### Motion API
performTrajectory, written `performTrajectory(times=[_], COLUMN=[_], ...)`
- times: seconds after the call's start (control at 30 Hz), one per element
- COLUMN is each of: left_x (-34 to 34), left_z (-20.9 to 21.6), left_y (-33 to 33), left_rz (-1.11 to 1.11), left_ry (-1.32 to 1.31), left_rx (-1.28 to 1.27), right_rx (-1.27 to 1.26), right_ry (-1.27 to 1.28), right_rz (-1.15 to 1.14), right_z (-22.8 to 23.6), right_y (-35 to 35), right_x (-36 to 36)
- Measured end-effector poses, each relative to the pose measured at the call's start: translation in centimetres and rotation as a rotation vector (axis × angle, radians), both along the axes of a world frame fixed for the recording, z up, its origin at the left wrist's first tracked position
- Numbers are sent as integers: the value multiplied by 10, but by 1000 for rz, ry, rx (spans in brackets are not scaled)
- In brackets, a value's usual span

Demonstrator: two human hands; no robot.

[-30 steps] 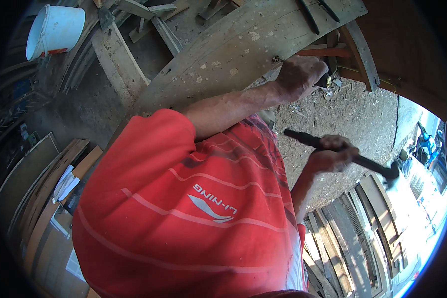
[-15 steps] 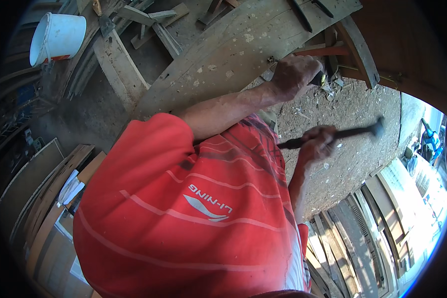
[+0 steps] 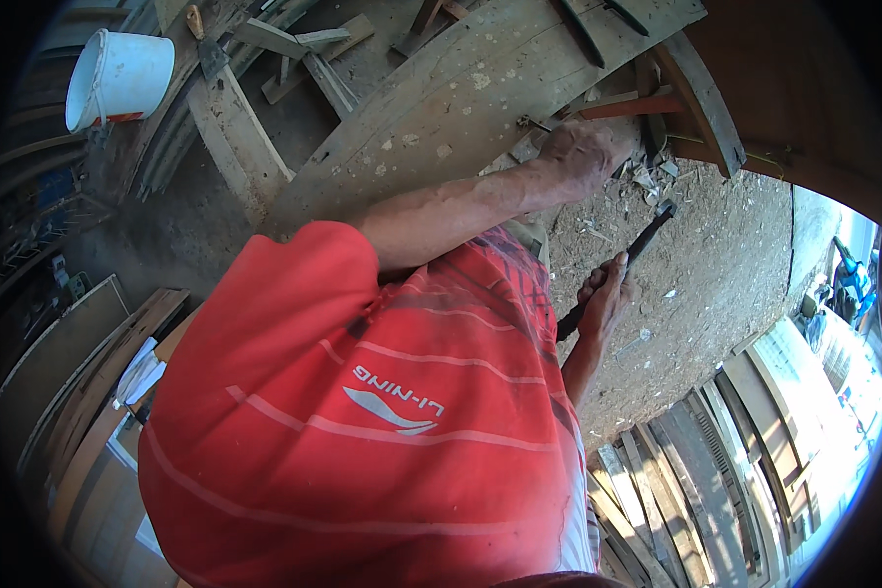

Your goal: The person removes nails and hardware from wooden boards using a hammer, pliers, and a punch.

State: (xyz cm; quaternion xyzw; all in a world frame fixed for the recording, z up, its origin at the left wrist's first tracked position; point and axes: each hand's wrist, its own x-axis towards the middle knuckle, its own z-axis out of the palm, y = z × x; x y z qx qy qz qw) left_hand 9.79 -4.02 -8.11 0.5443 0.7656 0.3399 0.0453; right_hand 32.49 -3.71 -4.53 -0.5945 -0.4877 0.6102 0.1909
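A speckled plank before you, a littered earth floor beneath.
Your broad wooden plank [image 3: 412,137] runs slantwise from mid-left to the upper right, its grey-brown top dotted with pale splotches; near its far end lie two narrow dark bars, one longer [image 3: 579,31] and one partly cut off by the upper edge [image 3: 626,16]. To your right, the brown earth floor [image 3: 715,255] carries pale wood chips [image 3: 593,230], thickest near the plank's edge. Farther down on your right, long boards [image 3: 676,480] lie roughly side by side.
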Motion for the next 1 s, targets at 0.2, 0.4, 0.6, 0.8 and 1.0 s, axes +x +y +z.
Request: performTrajectory(times=[0.2, 0.4, 0.6, 0.8, 1.0], left_x=[12, -11, -84, -97, -119], left_z=[-35, 11, 40, 38, 28], left_y=[-6, -16, -86, -99, -104], left_rz=[-244, -149, 263, 269, 508], left_ry=[167, 1, -314, -216, -269], left_rx=[-347, 19, -351, -308, -198], right_rx=[-31, -84, -75, -100, -76], right_ry=[-28, -25, -100, -146, -202], right_rz=[-54, -23, -21, 45, 148], right_z=[-6, -19, -19, -25, -20], right_y=[0, 4, 2, 1, -4], right_x=[7, 23, 25, 19, 10])
